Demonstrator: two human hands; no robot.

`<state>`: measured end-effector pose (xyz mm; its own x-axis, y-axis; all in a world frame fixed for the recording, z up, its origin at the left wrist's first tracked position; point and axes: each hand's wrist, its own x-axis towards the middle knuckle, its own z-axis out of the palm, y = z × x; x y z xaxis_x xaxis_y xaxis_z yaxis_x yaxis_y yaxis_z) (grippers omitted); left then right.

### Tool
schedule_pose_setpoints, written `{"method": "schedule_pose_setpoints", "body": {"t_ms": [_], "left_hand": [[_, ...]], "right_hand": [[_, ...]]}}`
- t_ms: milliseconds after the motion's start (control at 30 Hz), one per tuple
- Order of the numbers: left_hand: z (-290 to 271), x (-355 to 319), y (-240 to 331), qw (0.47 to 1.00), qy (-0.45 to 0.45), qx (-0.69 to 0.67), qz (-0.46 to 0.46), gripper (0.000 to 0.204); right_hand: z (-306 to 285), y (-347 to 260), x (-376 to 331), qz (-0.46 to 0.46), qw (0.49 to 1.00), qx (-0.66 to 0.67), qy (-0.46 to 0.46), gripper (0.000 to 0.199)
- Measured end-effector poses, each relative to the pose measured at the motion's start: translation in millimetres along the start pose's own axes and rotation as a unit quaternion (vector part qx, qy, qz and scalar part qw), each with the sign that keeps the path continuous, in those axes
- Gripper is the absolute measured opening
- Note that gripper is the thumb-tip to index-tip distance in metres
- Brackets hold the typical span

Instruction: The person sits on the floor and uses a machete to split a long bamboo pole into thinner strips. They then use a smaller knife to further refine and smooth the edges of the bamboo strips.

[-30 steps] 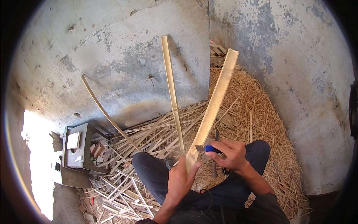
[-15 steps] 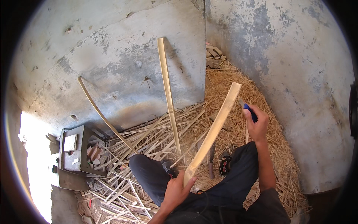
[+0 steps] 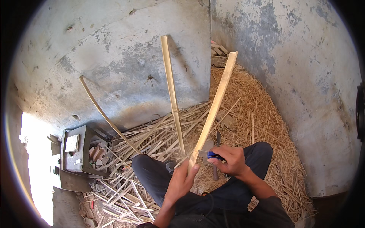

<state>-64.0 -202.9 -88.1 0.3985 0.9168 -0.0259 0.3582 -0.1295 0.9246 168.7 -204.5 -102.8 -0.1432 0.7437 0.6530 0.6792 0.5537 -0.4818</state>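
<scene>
In the head view, 1 long pale strip (image 3: pixel 216 104) is gripped at its near end by the left hand (image 3: pixel 180 183), the fingers and thumb being closed around it. From those fingers its long axis is directed forward and slightly right. By the curled fingers of the right hand (image 3: pixel 231 161), 1 blue-handled knife (image 3: pixel 213 155) is held, its blade pointed left at the strip's right edge, just beyond the left fingertips; whether contact is made cannot be told. Compared with 0.5 s ago, the knife has been brought from beside the strip's far end to near the left fingers, and that far end is seen farther forward.
</scene>
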Motion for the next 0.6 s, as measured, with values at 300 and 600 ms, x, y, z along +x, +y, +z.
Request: {"method": "schedule_pose_setpoints", "body": {"t_ms": [300, 600], "left_hand": [[8, 4, 4, 0.998, 0.032, 0.036, 0.04, 0.039], [12, 4, 0, 0.996, 0.059, 0.071, 0.017, 0.037]], "right_hand": [[1, -12, 7, -0.002, 1.0, -0.015, -0.021, 0.031], [1, -6, 8, -0.007, 0.998, -0.065, -0.014, 0.029]]}}
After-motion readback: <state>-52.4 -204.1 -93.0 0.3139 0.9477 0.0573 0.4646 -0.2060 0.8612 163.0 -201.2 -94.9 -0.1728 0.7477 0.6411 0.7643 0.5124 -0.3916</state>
